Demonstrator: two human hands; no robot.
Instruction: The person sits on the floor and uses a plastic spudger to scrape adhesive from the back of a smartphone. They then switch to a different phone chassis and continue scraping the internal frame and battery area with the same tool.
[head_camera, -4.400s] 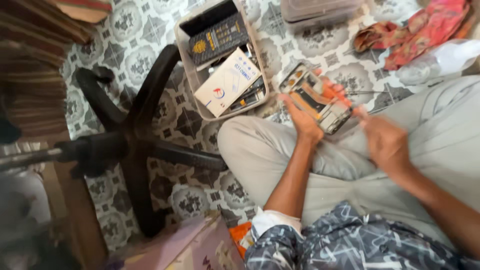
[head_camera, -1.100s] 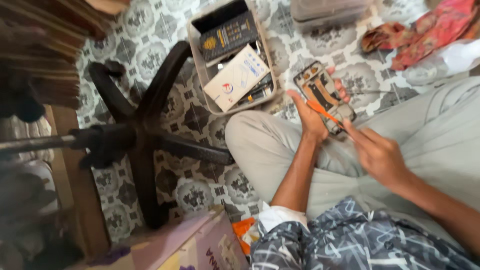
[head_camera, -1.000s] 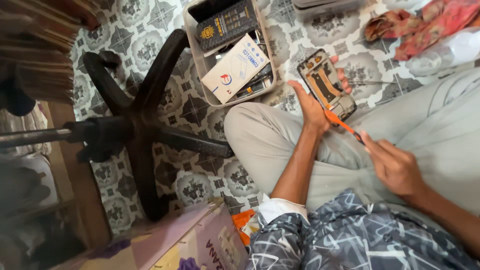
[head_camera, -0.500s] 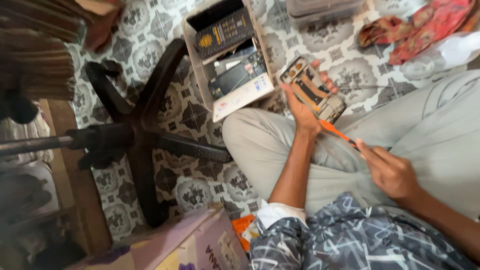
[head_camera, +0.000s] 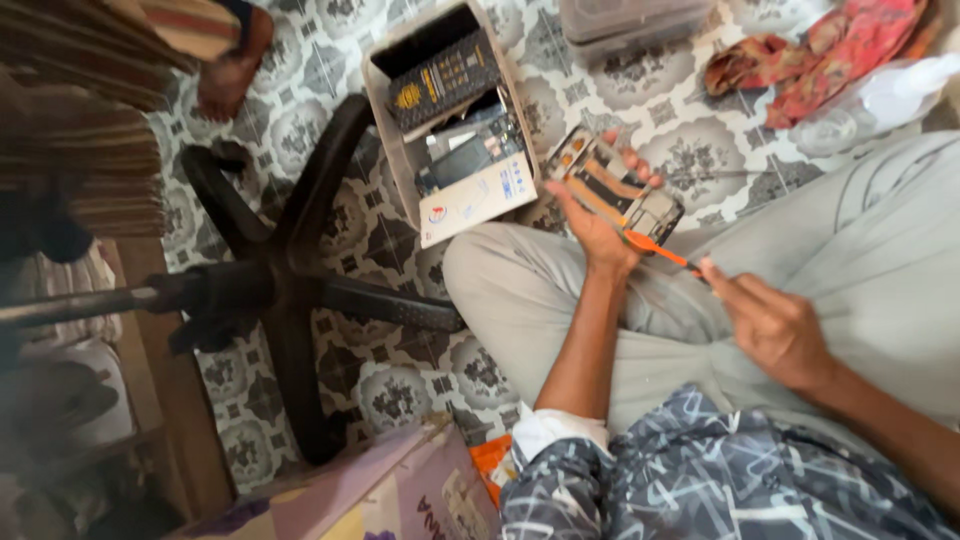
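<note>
While left hand (head_camera: 592, 228) grips the opened phone (head_camera: 615, 190) by its edges at frame centre, right hand (head_camera: 770, 322) pinches the orange screwdriver (head_camera: 657, 247); phone looks light, stiff, fragile.

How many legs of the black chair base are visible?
4: one toward the tray, one toward the knee, one toward the cardboard box, one at upper left; a fifth may be hidden.

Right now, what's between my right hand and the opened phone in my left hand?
In the head view, only the orange-handled screwdriver spans from the right hand to the opened phone held by the left hand.
</note>
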